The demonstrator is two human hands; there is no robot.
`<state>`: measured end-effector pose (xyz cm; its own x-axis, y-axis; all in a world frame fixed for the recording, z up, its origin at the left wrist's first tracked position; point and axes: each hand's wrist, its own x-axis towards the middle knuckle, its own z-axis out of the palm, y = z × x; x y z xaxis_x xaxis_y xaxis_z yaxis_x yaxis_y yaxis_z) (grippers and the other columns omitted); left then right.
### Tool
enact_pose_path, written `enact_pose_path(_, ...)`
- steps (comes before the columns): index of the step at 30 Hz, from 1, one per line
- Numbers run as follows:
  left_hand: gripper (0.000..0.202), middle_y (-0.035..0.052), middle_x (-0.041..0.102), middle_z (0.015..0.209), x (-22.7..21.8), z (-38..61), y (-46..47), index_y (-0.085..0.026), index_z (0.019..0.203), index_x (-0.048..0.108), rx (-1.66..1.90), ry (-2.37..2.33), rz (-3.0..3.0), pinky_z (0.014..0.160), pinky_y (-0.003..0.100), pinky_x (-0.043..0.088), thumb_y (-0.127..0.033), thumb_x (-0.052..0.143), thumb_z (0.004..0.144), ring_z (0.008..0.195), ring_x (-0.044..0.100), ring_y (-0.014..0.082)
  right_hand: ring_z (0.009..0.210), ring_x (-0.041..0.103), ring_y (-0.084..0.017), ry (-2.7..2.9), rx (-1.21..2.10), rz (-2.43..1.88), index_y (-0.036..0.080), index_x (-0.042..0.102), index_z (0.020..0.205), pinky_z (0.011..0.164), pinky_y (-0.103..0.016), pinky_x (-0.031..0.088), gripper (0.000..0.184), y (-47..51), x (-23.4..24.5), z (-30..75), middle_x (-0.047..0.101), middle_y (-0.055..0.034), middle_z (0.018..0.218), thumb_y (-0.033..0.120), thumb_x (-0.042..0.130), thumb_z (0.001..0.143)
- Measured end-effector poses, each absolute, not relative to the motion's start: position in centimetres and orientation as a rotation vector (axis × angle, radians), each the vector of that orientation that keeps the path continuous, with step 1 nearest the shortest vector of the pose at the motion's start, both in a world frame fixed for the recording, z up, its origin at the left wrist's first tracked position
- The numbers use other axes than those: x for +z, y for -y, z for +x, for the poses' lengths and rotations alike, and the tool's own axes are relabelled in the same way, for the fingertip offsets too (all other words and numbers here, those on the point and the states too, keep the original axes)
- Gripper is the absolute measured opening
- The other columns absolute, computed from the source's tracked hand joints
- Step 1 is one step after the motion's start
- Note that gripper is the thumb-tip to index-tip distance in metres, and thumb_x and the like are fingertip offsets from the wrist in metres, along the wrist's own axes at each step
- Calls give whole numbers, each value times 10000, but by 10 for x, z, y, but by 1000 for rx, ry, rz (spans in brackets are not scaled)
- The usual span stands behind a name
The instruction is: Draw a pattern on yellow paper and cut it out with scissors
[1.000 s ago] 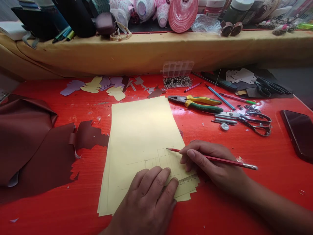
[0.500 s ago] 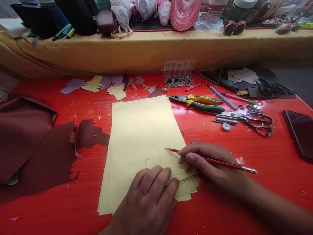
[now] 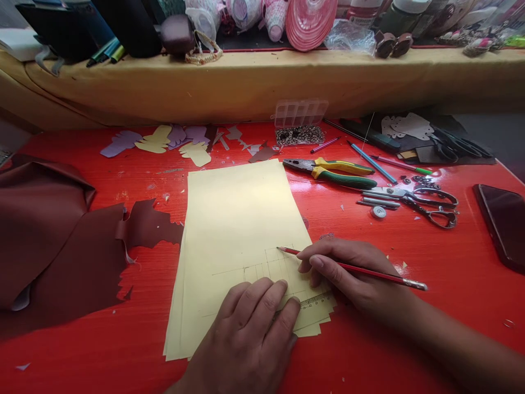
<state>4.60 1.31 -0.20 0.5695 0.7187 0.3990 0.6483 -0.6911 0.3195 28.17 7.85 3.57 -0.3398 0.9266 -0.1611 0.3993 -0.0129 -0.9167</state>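
A stack of pale yellow paper sheets (image 3: 233, 219) lies on the red table, with thin pencil lines forming a grid on its lower right part. My left hand (image 3: 256, 323) rests on the lower part of the top sheet, fingers lying down on the paper. A clear ruler (image 3: 315, 301) shows past its fingertips; the rest is hidden under the hand. In my right hand (image 3: 348, 268) is a red pencil (image 3: 381, 274) with a white eraser end. Its point is at the upper part of the grid, and the hand is closed around the shaft.
Brown leather (image 3: 77, 262) lies left. Beyond the paper are cut shapes (image 3: 153, 141), a bead box (image 3: 299, 131) and pliers (image 3: 328, 169). Scissors (image 3: 426, 202), markers (image 3: 373, 161) and a phone (image 3: 502, 224) lie right. A cloth-covered ledge (image 3: 246, 82) holding jars runs along the back.
The pencil's eraser end has shifted very slightly left, along with my right hand. My left hand and the paper stay in place.
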Motion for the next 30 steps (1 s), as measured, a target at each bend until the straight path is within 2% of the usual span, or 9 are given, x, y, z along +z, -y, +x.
enact_pose_path(18,268,89,755,1288,0,46,-10,-178,1244,743,773,-1191,2668,1085,417,426,-222,531,1086,1226,629,265,681,768,-162,1688,1375,-1349,203,797,1016,630,-257,607,229,-78,36,284,818,-57,906,314,602,1062)
enact_pose_path(21,269,87,755,1284,0,46,-11,-180,1250,740,770,-1193,2663,1086,415,429,-219,534,1081,1221,633,265,687,766,-167,1632,1404,-1336,207,797,1016,617,-253,609,242,-77,35,284,816,-60,901,360,619,1076)
enact_pose_path(26,267,92,751,1292,1,46,-12,-175,1257,739,773,-1179,2655,1080,419,426,-221,548,1076,1222,634,273,647,735,-171,1473,1463,-1317,205,795,1007,506,-227,572,342,-74,31,287,794,-69,851,504,642,1073)
enact_pose_path(30,266,94,746,1303,2,47,-12,-169,1267,731,768,-1182,2642,1084,412,428,-218,552,1076,1229,631,266,609,697,-164,1425,1469,-1308,198,791,960,489,-224,562,369,-72,30,287,767,-66,781,521,651,1068)
